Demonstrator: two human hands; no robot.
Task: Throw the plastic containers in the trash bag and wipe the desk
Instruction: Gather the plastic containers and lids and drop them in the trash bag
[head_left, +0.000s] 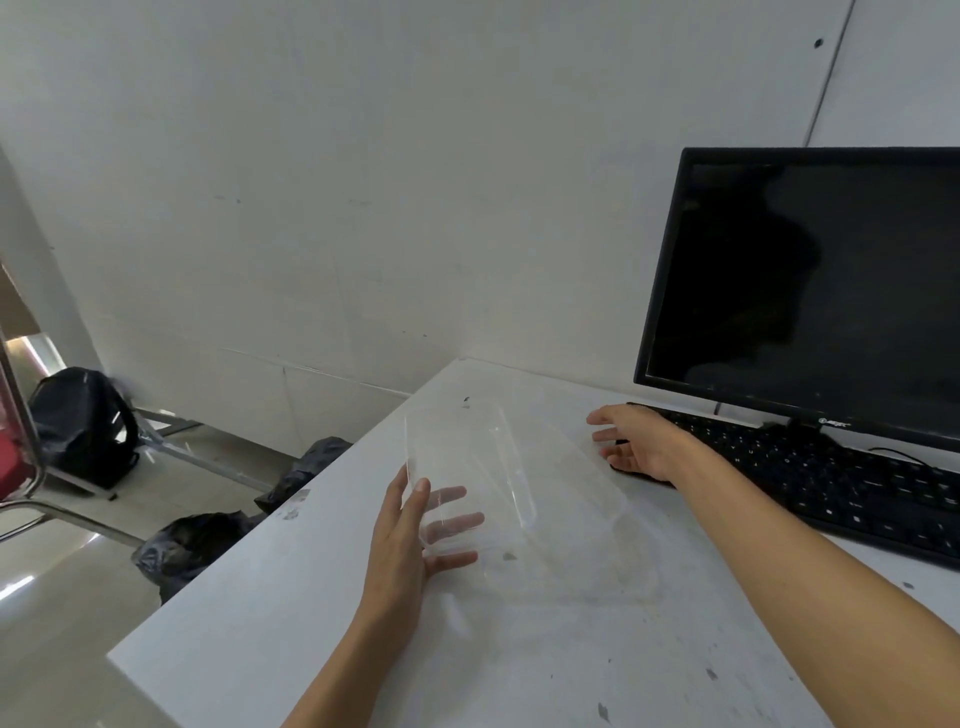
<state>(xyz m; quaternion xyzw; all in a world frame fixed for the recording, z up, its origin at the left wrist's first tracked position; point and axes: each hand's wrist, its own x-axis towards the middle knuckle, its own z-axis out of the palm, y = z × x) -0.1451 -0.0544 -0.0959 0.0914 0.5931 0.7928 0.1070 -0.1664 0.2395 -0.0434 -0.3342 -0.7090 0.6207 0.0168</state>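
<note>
A white counter (519, 649), scuffed and speckled with dark marks, stands against a plain white wall (363, 182). The clear plastic container (483, 467) lies at its middle. The left hand (400, 545) pinches the container's near-left end, thumb on top, fingers showing through the plastic. The right hand (639, 441) is spread at the left end of a black keyboard (831, 478), below a dark monitor (810, 280). A black trash bag (192, 540) sits on the floor (52, 597) left of the counter.

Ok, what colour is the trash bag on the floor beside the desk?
Black; the trash bag shows best in the head view.
</note>
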